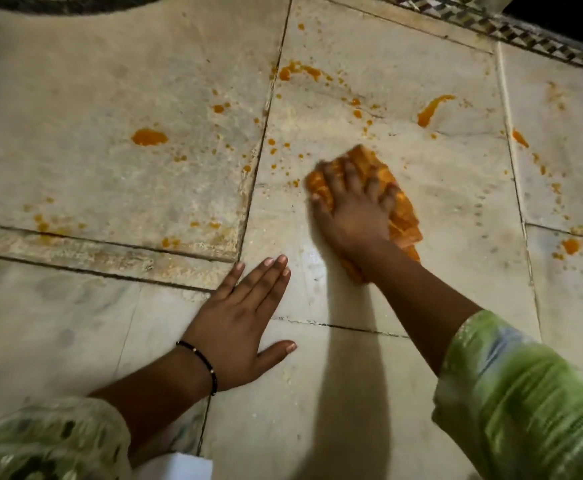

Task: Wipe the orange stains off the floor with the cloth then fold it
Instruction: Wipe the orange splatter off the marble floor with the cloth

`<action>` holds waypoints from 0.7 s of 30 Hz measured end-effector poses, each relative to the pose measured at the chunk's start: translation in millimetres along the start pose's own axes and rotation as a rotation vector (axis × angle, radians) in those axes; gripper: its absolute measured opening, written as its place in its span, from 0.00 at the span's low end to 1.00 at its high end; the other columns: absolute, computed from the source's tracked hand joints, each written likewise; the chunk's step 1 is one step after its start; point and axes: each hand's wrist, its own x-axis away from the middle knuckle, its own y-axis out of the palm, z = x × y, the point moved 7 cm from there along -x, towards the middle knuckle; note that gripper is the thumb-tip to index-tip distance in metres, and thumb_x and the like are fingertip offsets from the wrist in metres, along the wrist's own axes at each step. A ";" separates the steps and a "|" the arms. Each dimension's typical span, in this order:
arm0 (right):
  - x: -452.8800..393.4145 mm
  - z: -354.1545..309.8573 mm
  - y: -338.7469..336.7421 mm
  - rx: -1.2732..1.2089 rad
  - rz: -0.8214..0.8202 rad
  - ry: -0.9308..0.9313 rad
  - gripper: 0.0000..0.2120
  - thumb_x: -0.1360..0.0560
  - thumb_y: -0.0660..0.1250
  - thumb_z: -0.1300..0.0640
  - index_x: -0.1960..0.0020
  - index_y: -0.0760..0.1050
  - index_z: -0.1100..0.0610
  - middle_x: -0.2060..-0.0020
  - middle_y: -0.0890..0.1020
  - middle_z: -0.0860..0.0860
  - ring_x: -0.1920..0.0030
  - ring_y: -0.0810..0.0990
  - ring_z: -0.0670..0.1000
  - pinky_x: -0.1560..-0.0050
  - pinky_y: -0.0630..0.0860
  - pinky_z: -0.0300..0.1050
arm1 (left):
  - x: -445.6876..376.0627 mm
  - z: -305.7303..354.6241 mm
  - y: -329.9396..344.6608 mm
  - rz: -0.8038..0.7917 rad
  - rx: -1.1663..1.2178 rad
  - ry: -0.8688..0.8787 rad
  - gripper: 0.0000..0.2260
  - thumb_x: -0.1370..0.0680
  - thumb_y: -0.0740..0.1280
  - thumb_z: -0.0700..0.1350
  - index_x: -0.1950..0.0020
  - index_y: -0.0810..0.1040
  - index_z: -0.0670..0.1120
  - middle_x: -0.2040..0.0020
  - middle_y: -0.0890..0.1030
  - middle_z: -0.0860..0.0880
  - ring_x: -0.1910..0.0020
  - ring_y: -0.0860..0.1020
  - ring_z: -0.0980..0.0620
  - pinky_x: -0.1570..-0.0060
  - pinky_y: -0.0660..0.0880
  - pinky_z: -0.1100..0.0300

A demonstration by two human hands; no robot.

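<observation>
A: That floor point(352, 393) looks like pale stone slabs, mostly matt, worn and gritty along the dark joints.

B: Yep, and the orange stains point(149, 137) look wet and slightly glossy. The cloth point(400, 209) is soft, crumpled fabric, soaked orange. Patterned mosaic border point(525, 32) at the edge.

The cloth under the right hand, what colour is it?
Orange, the cloth shows best in the head view.

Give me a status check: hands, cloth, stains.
Right hand pressing the orange cloth flat on the floor. Left hand open, braced on the floor. Orange stains remain. Nothing in the way.
</observation>
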 end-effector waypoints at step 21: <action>85.6 -30.6 14.3 0.046 -0.009 -0.321 0.26 0.20 0.45 0.37 0.23 0.48 0.37 0.22 0.49 0.46 0.23 0.43 0.58 0.29 0.35 0.63 | 0.3 -4.8 -5.0 0.019 -0.031 -0.153 0.46 0.27 0.50 0.71 0.24 0.49 0.37 0.23 0.48 0.39 0.24 0.47 0.44 0.27 0.49 0.46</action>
